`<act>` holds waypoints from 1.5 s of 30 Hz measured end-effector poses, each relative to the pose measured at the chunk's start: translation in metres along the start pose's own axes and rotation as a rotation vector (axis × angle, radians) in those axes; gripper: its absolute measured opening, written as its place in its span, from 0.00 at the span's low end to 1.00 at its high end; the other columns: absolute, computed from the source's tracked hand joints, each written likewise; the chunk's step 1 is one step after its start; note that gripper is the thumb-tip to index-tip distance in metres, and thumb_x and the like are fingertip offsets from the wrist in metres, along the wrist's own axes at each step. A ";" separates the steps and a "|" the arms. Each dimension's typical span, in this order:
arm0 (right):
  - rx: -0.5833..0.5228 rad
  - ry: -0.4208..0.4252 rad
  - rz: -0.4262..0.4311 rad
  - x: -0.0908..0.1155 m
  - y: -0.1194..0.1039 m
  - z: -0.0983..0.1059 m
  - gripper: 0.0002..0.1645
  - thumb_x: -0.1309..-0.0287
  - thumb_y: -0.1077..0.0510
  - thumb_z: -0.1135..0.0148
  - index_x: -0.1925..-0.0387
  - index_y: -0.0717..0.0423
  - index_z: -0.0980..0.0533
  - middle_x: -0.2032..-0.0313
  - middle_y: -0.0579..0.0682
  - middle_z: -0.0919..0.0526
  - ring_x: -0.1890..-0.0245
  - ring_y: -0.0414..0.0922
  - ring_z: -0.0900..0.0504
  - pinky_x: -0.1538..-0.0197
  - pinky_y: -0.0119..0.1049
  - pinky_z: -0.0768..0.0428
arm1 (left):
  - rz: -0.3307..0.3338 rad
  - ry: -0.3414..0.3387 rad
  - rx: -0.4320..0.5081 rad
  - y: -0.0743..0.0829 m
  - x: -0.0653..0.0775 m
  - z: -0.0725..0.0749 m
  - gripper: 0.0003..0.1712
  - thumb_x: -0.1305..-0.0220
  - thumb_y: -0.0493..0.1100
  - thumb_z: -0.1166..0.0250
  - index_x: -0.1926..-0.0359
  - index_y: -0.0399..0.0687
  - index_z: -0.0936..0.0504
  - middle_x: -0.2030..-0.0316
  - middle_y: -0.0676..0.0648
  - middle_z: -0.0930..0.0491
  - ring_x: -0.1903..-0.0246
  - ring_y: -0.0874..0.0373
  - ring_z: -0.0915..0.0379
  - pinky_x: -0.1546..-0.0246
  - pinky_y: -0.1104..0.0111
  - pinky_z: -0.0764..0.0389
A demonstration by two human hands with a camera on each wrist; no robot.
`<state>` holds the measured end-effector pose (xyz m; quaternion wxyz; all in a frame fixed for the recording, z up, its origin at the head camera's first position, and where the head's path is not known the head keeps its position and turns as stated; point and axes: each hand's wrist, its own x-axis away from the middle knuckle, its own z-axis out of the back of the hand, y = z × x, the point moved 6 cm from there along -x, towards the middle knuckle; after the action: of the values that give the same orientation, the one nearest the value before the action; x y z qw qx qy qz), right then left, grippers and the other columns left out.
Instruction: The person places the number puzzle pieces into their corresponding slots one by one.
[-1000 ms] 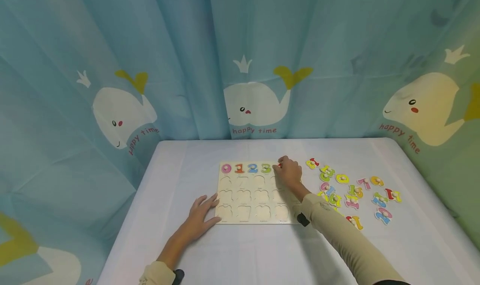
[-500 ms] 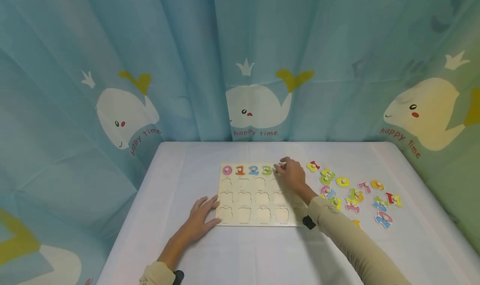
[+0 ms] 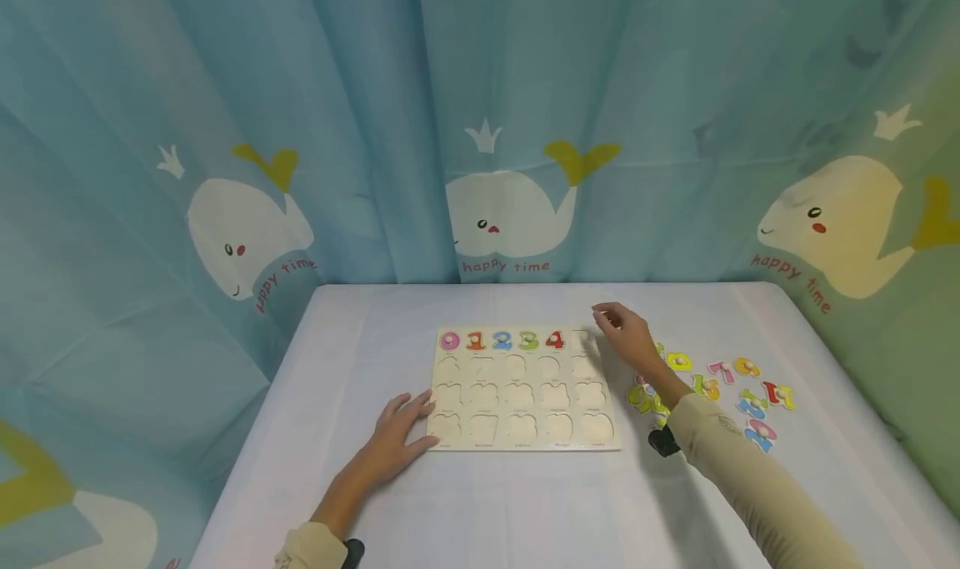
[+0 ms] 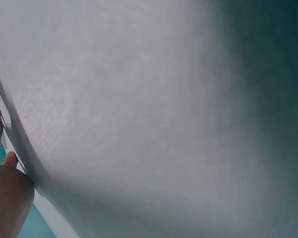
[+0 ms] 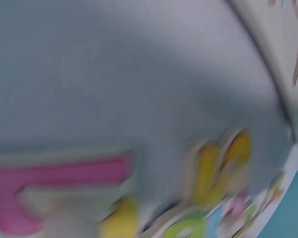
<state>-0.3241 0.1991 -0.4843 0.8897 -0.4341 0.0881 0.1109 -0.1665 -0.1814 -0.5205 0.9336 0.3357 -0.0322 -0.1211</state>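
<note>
A pale wooden number board [image 3: 491, 446] lies on the table, its top row bearing a pink 0 [image 3: 450, 341], a red-orange 1 [image 3: 476, 341], a blue 2 [image 3: 502, 341], a green 3 [image 3: 528, 341] and a red 4 [image 3: 555, 341]. The other recesses show bare wood. My left hand [image 3: 397, 436] rests by the board's left edge, fingers spread and tips touching it. My right hand [image 3: 628, 337] is raised just beyond the board's upper right corner, fingers loosely bent, with no piece visible in it. In the left wrist view, only part of the left hand [image 4: 10, 198] shows.
Several loose number pieces lie right of the board, including a pink 7 [image 3: 722, 372], an orange piece [image 3: 747, 366] and a red-and-yellow piece [image 3: 777, 395]. My right forearm covers some. The right wrist view shows a blurred pink piece [image 5: 59, 173]. A whale-print curtain [image 3: 375, 136] hangs behind.
My right hand has left the red 4, now visible flat in the top row, and moved right, off the board. My left hand stays at the left edge.
</note>
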 end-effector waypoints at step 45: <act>0.103 0.008 -0.198 0.044 0.068 0.088 0.26 0.30 0.46 0.55 0.45 0.62 0.29 0.56 0.60 0.23 0.59 0.52 0.27 0.69 0.38 0.25 | -0.033 -0.052 -0.034 0.002 -0.004 -0.003 0.30 0.40 0.46 0.35 0.39 0.40 0.29 0.33 0.45 0.39 0.34 0.40 0.53 0.37 0.43 0.50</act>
<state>-0.2954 0.3146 -0.4930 0.9170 -0.3950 0.0540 0.0162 -0.1691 -0.1773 -0.5210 0.9359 0.3169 -0.0489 -0.1455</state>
